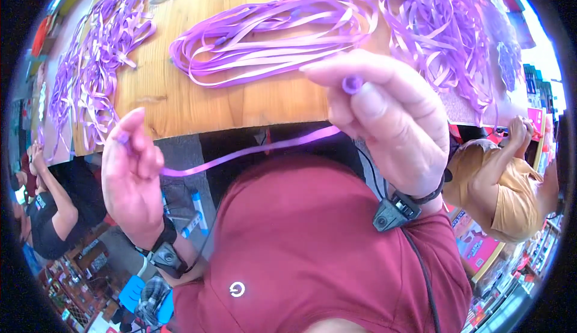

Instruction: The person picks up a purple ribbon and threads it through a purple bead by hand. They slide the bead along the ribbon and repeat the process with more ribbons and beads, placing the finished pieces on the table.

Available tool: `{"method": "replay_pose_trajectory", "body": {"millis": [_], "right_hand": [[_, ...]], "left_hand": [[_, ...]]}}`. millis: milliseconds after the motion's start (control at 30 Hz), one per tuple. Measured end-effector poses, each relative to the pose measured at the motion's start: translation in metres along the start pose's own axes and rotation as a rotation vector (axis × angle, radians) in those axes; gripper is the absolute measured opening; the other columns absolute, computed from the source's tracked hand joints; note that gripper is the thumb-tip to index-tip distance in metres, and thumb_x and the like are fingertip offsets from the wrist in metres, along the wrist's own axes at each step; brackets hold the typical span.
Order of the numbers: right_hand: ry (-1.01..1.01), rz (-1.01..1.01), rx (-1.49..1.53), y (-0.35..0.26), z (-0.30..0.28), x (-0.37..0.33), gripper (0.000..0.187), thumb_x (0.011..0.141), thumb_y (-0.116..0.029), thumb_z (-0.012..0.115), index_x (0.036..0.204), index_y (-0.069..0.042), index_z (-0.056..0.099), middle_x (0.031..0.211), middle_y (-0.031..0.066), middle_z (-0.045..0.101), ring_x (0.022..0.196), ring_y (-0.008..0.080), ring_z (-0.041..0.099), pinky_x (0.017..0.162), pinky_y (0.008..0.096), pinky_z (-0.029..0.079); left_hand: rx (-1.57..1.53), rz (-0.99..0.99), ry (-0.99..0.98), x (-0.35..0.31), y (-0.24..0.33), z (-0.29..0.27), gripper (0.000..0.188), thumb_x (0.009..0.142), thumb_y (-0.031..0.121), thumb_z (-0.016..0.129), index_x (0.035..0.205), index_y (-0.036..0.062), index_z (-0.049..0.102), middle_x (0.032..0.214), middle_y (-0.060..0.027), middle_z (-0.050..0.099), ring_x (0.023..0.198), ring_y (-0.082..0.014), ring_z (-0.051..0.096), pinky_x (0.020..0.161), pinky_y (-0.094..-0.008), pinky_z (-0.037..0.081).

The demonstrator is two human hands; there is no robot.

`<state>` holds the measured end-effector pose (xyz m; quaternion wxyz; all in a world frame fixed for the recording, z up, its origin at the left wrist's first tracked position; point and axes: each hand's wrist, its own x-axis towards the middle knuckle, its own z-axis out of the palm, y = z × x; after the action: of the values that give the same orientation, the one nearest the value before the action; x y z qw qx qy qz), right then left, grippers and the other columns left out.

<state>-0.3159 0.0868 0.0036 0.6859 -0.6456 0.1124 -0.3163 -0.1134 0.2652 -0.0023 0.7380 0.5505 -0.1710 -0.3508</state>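
Left hand [133, 174] and right hand [384, 123] — apart, each pinching one thin glossy purple ribbon strip [252, 150], taut across mid-frame. Loose purple ribbon heaps [270, 39] cover the wooden tabletop [198, 99] above.

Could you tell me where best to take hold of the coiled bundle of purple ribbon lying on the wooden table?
Probably grip the coiled bundle of purple ribbon at its left bend, coming from above: there the flat loops gather tightly, while the right side fans out. The wooden table leaves open room beside it.

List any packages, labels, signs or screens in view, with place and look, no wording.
Boxes: lower right, beside a seated person; flat, red and pink with a yellow edge.
Packs: right rim; a row of small upright green and red ones, too blurred for more.
Logo: bottom centre, on the maroon shirt; small white ring.
No screens or signs.
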Motion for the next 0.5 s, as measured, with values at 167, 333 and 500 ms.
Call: {"method": "replay_pose_trajectory", "body": {"millis": [167,333,500], "right_hand": [[-0.075,0.058,0.051,-0.001,0.004,-0.004,0.027,0.085,-0.010,0.050,0.105,0.008,0.053,0.079,0.0070,0.056,0.069,0.0101,0.053,0.065,0.0194,0.041],[0.035,0.184,0.331,-0.001,0.016,-0.009,0.022,0.082,-0.001,0.053,0.102,0.006,0.049,0.083,0.0112,0.058,0.072,0.0147,0.058,0.068,0.0238,0.047],[-0.117,0.096,0.352,0.010,0.014,-0.006,0.014,0.079,0.004,0.055,0.092,0.004,0.049,0.084,0.0149,0.058,0.076,0.0181,0.059,0.070,0.0274,0.048]], "left_hand": [[0.325,0.086,-0.152,-0.015,0.005,0.027,0.032,0.087,0.015,0.050,0.112,-0.0040,0.046,0.074,-0.0024,0.045,0.053,-0.0060,0.032,0.051,-0.0201,0.028],[0.114,0.099,-0.397,-0.010,-0.003,0.064,0.018,0.081,0.011,0.058,0.091,0.0042,0.045,0.070,-0.0054,0.047,0.047,-0.0077,0.034,0.048,-0.0222,0.030],[-0.079,-0.036,-0.446,-0.008,-0.020,0.068,0.012,0.083,0.011,0.055,0.089,0.0043,0.047,0.070,-0.0059,0.048,0.046,-0.0071,0.035,0.045,-0.0219,0.030]]}}
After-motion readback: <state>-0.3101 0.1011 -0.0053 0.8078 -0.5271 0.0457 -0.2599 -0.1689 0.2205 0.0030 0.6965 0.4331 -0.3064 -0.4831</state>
